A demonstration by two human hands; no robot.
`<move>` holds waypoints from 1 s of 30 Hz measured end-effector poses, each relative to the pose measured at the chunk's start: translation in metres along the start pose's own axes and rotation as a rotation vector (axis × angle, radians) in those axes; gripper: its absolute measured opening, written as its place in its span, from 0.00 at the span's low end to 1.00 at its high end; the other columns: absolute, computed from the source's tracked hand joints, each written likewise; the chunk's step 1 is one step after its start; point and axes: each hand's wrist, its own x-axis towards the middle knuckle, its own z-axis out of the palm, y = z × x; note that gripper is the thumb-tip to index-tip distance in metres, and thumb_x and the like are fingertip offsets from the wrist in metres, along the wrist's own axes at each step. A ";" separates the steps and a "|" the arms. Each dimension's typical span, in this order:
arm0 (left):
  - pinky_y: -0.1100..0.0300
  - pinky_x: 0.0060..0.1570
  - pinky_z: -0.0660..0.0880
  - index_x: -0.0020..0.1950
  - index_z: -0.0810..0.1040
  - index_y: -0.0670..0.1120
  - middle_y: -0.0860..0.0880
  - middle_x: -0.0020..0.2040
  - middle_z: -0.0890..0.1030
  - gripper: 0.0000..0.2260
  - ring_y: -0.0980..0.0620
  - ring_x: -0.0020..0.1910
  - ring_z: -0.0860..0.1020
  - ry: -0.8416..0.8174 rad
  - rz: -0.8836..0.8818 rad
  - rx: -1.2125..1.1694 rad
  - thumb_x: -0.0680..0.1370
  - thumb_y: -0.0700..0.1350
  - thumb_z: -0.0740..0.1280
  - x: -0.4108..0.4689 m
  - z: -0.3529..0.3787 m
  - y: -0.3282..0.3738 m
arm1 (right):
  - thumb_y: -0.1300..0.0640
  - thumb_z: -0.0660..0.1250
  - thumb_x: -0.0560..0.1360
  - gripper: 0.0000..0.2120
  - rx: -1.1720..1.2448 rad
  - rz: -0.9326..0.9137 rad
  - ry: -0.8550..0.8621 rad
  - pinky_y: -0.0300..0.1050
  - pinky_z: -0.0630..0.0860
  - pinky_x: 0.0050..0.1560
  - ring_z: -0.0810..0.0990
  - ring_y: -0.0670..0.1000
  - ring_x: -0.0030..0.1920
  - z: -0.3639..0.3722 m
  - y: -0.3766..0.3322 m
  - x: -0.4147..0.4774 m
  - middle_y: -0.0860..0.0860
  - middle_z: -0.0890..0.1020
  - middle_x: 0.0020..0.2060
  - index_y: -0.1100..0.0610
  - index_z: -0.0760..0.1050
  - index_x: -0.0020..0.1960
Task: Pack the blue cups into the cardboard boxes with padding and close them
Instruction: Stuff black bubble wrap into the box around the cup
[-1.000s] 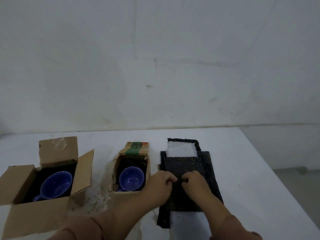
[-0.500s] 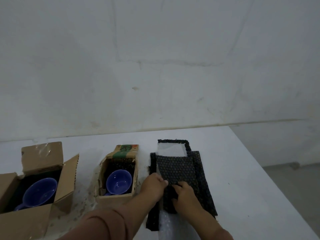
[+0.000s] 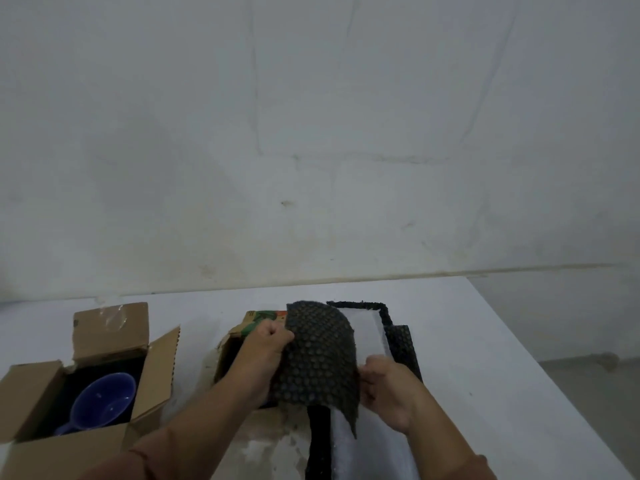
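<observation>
Head view: pinching raised black padding sheet [image 3: 318, 362] in left hand [image 3: 268, 341] and right hand [image 3: 388, 386] by small box [image 3: 258, 318]; yet to cover blue cup [image 3: 104, 400] in large box [image 3: 110, 327], close both.

One wide-angle camera, worn on the head, looks forward and down over the counter [image 3: 485, 341] toward the wall [image 3: 311, 133], close enough that the left hand [image 3: 268, 344] and right hand [image 3: 388, 389] sit low in view.
</observation>
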 end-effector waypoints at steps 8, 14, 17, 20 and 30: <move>0.55 0.53 0.75 0.56 0.78 0.55 0.48 0.57 0.78 0.15 0.47 0.57 0.76 0.021 0.173 0.317 0.80 0.37 0.58 -0.006 -0.063 0.012 | 0.68 0.62 0.76 0.16 -0.610 -0.446 0.047 0.40 0.73 0.56 0.75 0.47 0.57 0.060 -0.026 -0.004 0.47 0.77 0.56 0.52 0.77 0.57; 0.69 0.37 0.69 0.45 0.79 0.49 0.56 0.42 0.73 0.06 0.55 0.44 0.74 0.162 0.370 0.824 0.73 0.50 0.71 -0.011 -0.083 0.021 | 0.64 0.66 0.72 0.07 -1.121 -0.893 0.236 0.43 0.72 0.54 0.73 0.48 0.50 0.096 -0.047 -0.006 0.46 0.71 0.45 0.52 0.76 0.40; 0.67 0.45 0.68 0.49 0.74 0.54 0.56 0.50 0.72 0.10 0.55 0.53 0.72 0.030 0.379 0.853 0.72 0.51 0.72 -0.011 -0.086 0.026 | 0.64 0.65 0.70 0.05 -1.125 -0.905 0.115 0.42 0.70 0.54 0.73 0.47 0.53 0.112 -0.053 -0.007 0.48 0.74 0.48 0.56 0.75 0.37; 0.67 0.40 0.72 0.48 0.73 0.57 0.59 0.44 0.76 0.06 0.55 0.48 0.77 -0.099 0.367 0.800 0.76 0.48 0.68 -0.012 -0.084 0.031 | 0.60 0.66 0.72 0.02 -1.107 -0.871 0.013 0.40 0.72 0.48 0.76 0.48 0.48 0.127 -0.055 -0.006 0.49 0.78 0.46 0.57 0.77 0.44; 0.51 0.54 0.78 0.55 0.77 0.42 0.42 0.53 0.83 0.08 0.44 0.53 0.81 -0.112 -0.017 -0.114 0.76 0.38 0.67 -0.013 -0.089 0.018 | 0.53 0.71 0.68 0.21 -0.291 -0.183 -0.306 0.51 0.77 0.57 0.80 0.56 0.58 0.121 -0.010 0.013 0.56 0.82 0.57 0.58 0.76 0.60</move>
